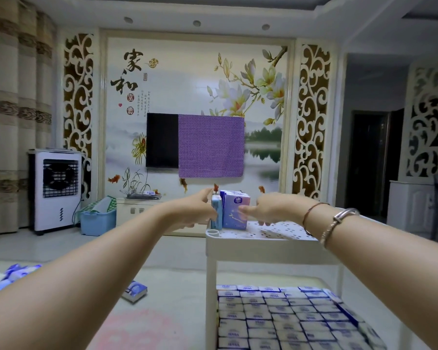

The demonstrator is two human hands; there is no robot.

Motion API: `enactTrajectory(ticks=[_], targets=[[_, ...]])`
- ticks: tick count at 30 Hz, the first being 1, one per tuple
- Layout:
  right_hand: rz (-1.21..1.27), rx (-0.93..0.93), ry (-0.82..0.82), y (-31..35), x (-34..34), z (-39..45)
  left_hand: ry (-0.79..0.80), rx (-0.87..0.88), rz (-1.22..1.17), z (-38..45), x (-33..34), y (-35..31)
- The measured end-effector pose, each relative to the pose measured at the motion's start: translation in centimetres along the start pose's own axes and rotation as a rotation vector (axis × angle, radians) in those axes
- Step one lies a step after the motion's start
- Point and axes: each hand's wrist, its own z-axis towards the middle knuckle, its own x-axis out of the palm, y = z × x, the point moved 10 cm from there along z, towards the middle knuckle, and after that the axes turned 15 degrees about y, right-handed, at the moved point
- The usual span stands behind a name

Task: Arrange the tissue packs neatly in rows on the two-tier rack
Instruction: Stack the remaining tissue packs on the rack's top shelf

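A white two-tier rack [240, 246] stands in front of me. Its lower tier is packed with several rows of tissue packs [283, 317] lying flat. At the far left corner of the perforated top tier, a few blue and purple tissue packs [234, 210] stand upright side by side. My left hand [200, 210] holds the leftmost light-blue pack [216, 210], thumb up and fingers curled at its side. My right hand [271, 209] hovers just right of the purple pack, fingers relaxed and spread, not gripping anything.
Loose tissue packs [10, 274] lie at the left edge and one pack [135, 294] on the floor beside a pink mat. A blue basket [98, 221] and a white air cooler [57, 190] stand by the far wall under a wall-mounted TV.
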Motion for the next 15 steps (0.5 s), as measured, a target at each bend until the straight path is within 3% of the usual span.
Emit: enactTrajectory(ticks=[4, 9, 12, 15], targets=[[0.031, -0.039, -0.286, 0.5, -3.1, -2.7, -0.056, 0.012, 0.024, -2.3, -0.6, -0.3], [0.198, -0.272, -0.582, 5.3, -4.7, -8.7, -0.094, 0.037, 0.036, -7.1, -0.5, 0.7], [0.239, -0.406, -0.686, 10.3, -3.4, -11.8, -0.147, 0.000, 0.003, -10.9, -1.1, 4.6], [0.264, -0.488, -0.635, 16.3, 0.2, -12.4, -0.193, -0.107, 0.016, -15.0, -1.5, 10.9]])
